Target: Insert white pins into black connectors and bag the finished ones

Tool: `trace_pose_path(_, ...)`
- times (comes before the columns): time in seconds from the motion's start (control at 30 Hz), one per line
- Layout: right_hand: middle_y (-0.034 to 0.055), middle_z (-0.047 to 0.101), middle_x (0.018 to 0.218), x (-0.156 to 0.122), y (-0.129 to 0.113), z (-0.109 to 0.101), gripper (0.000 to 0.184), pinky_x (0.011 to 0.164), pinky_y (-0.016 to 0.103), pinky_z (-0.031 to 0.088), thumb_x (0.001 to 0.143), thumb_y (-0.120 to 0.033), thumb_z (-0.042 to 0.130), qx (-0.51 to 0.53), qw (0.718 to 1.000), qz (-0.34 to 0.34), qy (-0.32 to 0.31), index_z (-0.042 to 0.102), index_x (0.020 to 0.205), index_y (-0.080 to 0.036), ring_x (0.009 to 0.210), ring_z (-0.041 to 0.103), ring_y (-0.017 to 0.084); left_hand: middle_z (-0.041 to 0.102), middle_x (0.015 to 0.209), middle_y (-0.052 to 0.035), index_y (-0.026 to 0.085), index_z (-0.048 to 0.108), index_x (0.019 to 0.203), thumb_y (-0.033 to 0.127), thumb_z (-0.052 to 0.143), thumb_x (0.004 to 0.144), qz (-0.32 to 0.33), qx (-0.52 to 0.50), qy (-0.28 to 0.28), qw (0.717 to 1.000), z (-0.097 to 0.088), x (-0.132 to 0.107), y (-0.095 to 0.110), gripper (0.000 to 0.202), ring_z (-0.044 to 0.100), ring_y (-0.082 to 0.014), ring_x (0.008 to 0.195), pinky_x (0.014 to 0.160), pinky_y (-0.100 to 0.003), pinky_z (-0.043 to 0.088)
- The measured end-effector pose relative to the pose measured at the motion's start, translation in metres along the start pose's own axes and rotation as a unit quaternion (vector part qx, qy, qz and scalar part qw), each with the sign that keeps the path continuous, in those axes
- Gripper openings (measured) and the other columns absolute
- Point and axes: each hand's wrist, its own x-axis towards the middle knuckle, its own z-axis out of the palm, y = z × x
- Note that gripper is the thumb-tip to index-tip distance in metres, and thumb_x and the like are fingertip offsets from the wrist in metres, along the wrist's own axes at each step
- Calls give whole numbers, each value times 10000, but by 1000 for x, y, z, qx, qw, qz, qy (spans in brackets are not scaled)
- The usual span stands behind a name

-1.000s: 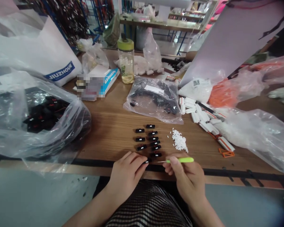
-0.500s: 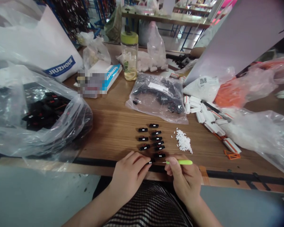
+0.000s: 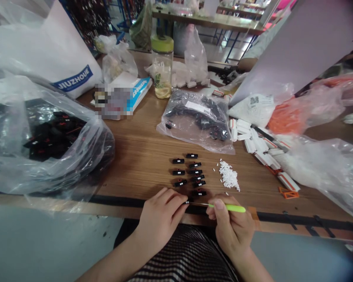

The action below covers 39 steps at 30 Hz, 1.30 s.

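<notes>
At the table's front edge, my left hand is closed on a small black connector, whose end with white dots shows past my fingertips. My right hand pinches a tool with a bright green handle and a thin metal shaft. The shaft points left and its tip reaches the held connector; whether it enters a hole is too small to tell. Just beyond my hands, several black connectors with white dots lie in two rough columns. Right of them is a heap of tiny white plugs.
A clear bag of black parts lies behind the connectors. An open plastic bag of black pieces stands left. White and orange housings are piled right, beside plastic bags. A green-lidded bottle stands at the back.
My right hand has shifted slightly right and down, and the green handle now tilts more downward to the right. My left hand still holds the connector in nearly the same spot.
</notes>
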Motion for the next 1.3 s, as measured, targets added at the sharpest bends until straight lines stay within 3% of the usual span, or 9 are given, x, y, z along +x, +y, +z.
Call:
trace_pose_path(0.27,-36,647,640,6,-7,1,155,544,219,472,952,-170,533,-56,998,-29,-23,635,840,-203,528,609,91,696,930,-27,199,671,1032,232,579,969,1,-3,-4,1000,-1,0,0,117,633,-207,836,737,-367,551)
trace_pose_path(0.5,-17,641,656,12,-19,5,189,559,246,462,959,-172,503,-84,991,-39,-92,597,797,-195,551,621,112,706,938,-19,214,670,1023,241,588,966,-8,1,-16,1000,0,-1,0,104,635,-207,831,741,-369,547)
trace_pose_path(0.67,-17,675,699,6,-14,1,180,585,236,502,958,-169,505,-41,997,1,-58,646,852,-200,578,646,107,708,930,-22,212,676,1013,238,587,965,-8,-11,-8,1000,0,1,0,104,643,-206,830,734,-361,549)
trace_pose_path(1.3,-21,669,669,4,-11,6,219,553,215,496,960,-179,495,-24,999,6,-34,657,814,-193,538,631,91,702,924,-22,206,670,1012,215,606,950,-9,-19,-6,1000,-1,0,0,90,640,-210,836,736,-374,554)
